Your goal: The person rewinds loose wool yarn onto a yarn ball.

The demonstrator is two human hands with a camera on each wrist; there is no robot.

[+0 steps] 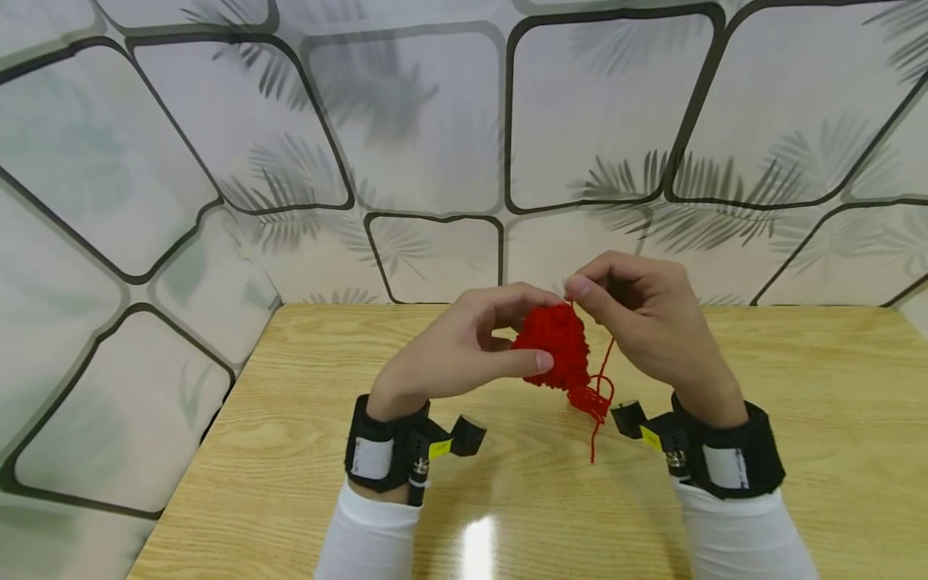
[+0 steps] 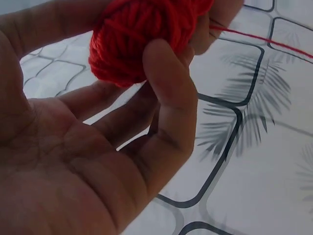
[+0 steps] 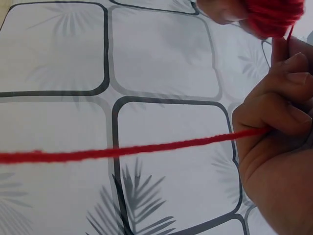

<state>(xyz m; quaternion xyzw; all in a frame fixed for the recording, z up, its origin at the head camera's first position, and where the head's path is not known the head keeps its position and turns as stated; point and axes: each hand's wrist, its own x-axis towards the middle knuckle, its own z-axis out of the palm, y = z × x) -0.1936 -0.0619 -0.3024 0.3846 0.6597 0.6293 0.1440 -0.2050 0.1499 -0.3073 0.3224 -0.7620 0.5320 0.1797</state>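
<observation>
Head view: left grip point(image 1: 445, 350) clasps red yarn ball point(image 1: 561, 334), right grip point(image 1: 656, 322) just beside it pinches its strand point(image 3: 137, 149)

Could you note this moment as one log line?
left hand: holds red yarn ball | right hand: pinches red strand | loose loops: by ball's lower edge, head view

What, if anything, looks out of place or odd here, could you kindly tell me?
One small thing: below the red yarn ball in the left hand, some loose loops look jumbled, unlike the wound ball. The strand at the right hand runs straight. Nothing looks spilled or damaged.
</observation>
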